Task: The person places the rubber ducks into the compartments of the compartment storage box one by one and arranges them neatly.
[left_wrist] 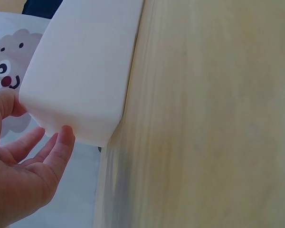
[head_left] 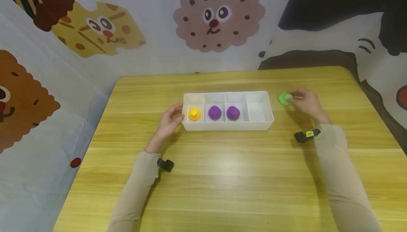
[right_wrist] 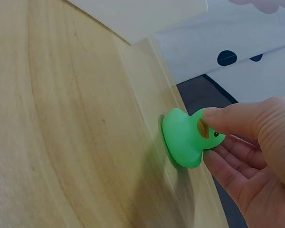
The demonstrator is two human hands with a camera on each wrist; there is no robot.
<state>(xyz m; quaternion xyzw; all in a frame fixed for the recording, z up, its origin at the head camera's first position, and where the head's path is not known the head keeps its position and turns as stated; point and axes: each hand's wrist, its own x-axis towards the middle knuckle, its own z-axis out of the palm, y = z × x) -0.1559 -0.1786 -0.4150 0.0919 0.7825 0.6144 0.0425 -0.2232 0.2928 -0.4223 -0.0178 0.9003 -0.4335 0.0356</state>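
Note:
A white box [head_left: 229,126] with a row of compartments stands on the table. In its leftmost compartment is a yellow rubber duck [head_left: 194,113]. The two middle compartments hold a purple duck-like toy [head_left: 214,112] and another purple toy [head_left: 233,113]; the rightmost has no toy. At the box's left end, my left hand [head_left: 168,123] touches the end wall with loosely bent fingers [left_wrist: 61,147]. Right of the box, my right hand [head_left: 306,102] pinches a green rubber duck [right_wrist: 183,137] by its head between thumb and fingers. Whether the duck's base touches the table cannot be told.
The wooden table [head_left: 219,182] extends in front of the box and to both sides. Behind its far edge hangs a cloth [head_left: 155,23] with cartoon food prints. A small black device [head_left: 166,165] sits at the left cuff, another black device [head_left: 306,135] at the right.

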